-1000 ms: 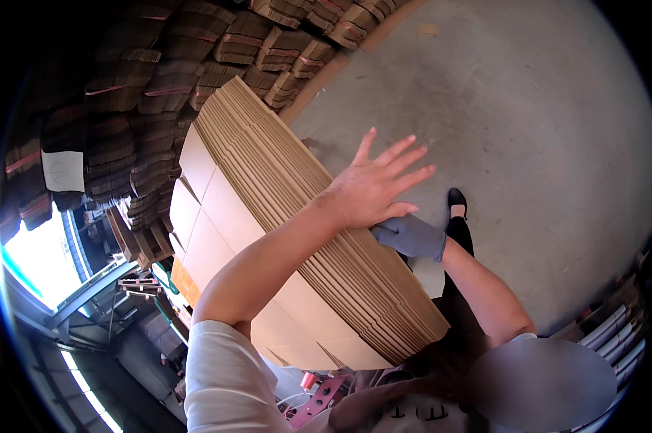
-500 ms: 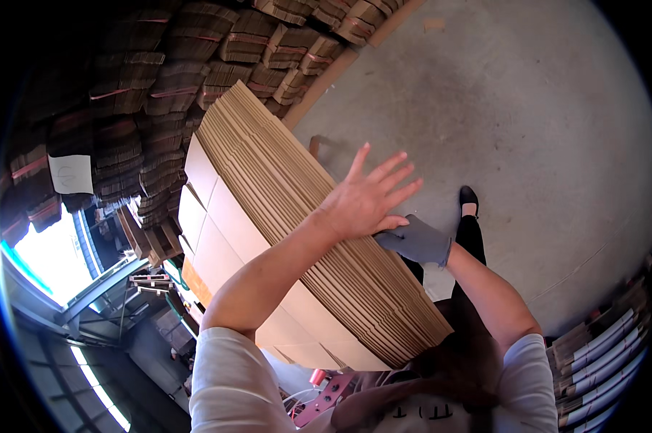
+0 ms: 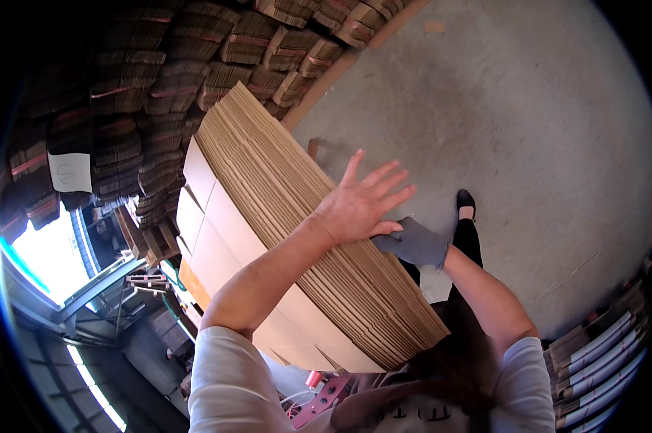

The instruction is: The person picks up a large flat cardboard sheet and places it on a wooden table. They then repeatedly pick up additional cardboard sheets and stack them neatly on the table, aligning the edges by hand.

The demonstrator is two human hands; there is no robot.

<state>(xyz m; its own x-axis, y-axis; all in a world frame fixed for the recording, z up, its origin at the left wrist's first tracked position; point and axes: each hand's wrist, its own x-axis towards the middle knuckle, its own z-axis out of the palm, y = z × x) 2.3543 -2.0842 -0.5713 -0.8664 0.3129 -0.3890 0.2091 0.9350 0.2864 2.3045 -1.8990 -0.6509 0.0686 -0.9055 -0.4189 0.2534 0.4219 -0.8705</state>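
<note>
A tall stack of flat, folded cardboard boxes (image 3: 232, 242) stands in front of me, its layered edges facing up and its pale printed-side panel at the left. My left hand (image 3: 358, 206) is bare and open, its fingers spread above the right edge of the stack; the palm's contact is hard to make out. Beside it my right hand (image 3: 416, 243), in a grey glove, is closed at the stack's right edge, fingers together and their tips partly hidden against the cardboard.
Strapped bundles of flat cardboard (image 3: 250, 36) are piled along the far left. A white paper sheet (image 3: 70, 172) hangs on one pile. Grey concrete floor (image 3: 528, 123) spreads to the right, with more stacked sheets (image 3: 600, 364) at lower right. A pink machine panel (image 3: 324, 400) is below the stack.
My left hand has shifted slightly left and down, and its fingers look more blurred. My gloved right hand stays at the stack's edge. The stack is almost unmoved.
</note>
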